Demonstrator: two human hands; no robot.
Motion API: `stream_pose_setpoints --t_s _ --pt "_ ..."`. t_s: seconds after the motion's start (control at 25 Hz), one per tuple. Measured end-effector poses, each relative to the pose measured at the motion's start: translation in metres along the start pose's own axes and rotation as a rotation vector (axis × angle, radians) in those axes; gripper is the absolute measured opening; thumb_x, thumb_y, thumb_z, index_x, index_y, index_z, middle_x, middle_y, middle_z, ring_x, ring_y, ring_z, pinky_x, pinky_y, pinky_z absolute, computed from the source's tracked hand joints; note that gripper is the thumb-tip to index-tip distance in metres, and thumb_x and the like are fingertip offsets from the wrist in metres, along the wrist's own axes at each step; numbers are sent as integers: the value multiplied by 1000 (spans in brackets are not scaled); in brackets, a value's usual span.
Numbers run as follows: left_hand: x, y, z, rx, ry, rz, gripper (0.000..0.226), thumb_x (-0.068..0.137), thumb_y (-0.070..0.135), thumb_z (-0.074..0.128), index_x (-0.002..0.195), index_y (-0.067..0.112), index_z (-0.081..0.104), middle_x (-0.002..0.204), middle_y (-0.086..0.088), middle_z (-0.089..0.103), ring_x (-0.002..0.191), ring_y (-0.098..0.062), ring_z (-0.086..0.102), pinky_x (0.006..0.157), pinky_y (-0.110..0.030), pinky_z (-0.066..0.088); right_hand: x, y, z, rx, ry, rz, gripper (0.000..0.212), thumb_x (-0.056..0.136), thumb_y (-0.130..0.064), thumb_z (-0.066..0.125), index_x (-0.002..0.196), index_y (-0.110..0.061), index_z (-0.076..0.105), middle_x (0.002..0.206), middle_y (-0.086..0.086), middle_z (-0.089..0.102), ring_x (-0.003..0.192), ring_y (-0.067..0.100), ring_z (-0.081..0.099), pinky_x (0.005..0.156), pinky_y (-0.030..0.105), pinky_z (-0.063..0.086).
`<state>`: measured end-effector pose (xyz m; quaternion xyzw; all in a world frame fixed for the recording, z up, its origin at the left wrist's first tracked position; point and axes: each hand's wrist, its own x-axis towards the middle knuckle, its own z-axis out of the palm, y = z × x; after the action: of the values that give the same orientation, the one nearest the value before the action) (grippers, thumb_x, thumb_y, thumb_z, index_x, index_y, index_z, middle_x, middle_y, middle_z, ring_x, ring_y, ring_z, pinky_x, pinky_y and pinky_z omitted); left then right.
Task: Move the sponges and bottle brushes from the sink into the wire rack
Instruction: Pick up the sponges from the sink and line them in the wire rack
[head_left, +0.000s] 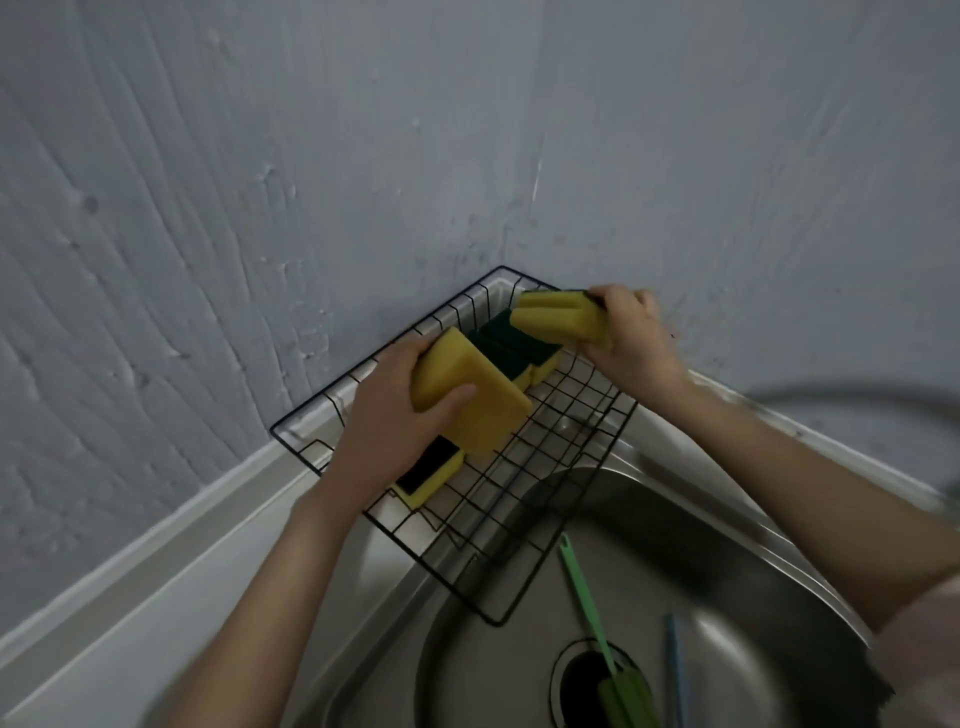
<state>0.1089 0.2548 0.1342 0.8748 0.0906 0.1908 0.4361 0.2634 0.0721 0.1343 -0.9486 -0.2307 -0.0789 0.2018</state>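
My left hand (395, 415) grips a yellow sponge (475, 402), thumb pressed across its broad face and fingers wrapped behind its far edge, holding it tilted above the black wire rack (582, 415). My right hand (631, 332) closes around a second yellow sponge (558, 318) by its right end, its grooved side turned toward me, raised over the rack's far corner.

Between the two held sponges, more sponges (511, 345) already stand in the rack on edge, their dark green scouring faces up and yellow foam below, packed against the back wire wall. Another sponge (431, 470) lies flat on the rack floor just beneath my left wrist, green pad upward, partly hidden by the hand.

The rack sits in the corner where two pale grey walls (260, 182) meet, one end resting on the counter ledge and the other reaching out over the rim of the stainless steel sink (727, 545).

Down in the sink basin, a green bottle brush (587, 597) lies with its thin handle pointing up toward the rack and its bristled head over the drain (576, 680). Just beside it to the right, a blue handle (675, 660) of another brush lies along the basin floor; its head runs out of the bottom of the view. A curved faucet (857, 397) shows blurred at the right edge, above my right forearm.
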Motion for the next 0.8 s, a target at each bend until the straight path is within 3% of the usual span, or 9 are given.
stream_pose_setpoints --t_s 0.2,0.28,0.4,0.68,0.8 --pt "6 -11 12 -16 27 6 58 80 34 61 131 19 38 113 12 40 103 -6 42 82 -17 37 31 0 26 -95 59 -152 45 83 -6 59 126 -2 45 125 16 51 118 32 41 91 39 45" --pt "5 -14 15 -9 35 18 56 80 34 61 130 20 39 112 13 41 100 -6 43 76 -8 34 39 0 35 -170 75 -211 45 80 -2 59 124 -2 47 124 17 52 116 34 44 90 40 47" --pt "4 -20 19 -23 27 8 56 79 33 62 129 19 40 111 13 42 100 -6 43 76 -6 33 45 0 50 -257 89 -264 47 75 6 58 121 -1 50 122 20 54 113 38 47 84 43 51" --pt "1 -28 25 -8 13 -14 58 79 33 62 131 17 39 112 12 40 99 -7 42 75 -5 32 43 9 61 -248 -29 -116 51 78 8 55 126 -5 41 133 20 38 120 35 37 70 38 48" --pt "1 -28 26 -10 9 -23 59 79 34 62 131 17 39 112 12 40 100 -7 42 76 -7 33 43 10 63 -182 -98 -98 52 80 2 57 128 -5 37 134 21 34 121 35 38 71 37 46"
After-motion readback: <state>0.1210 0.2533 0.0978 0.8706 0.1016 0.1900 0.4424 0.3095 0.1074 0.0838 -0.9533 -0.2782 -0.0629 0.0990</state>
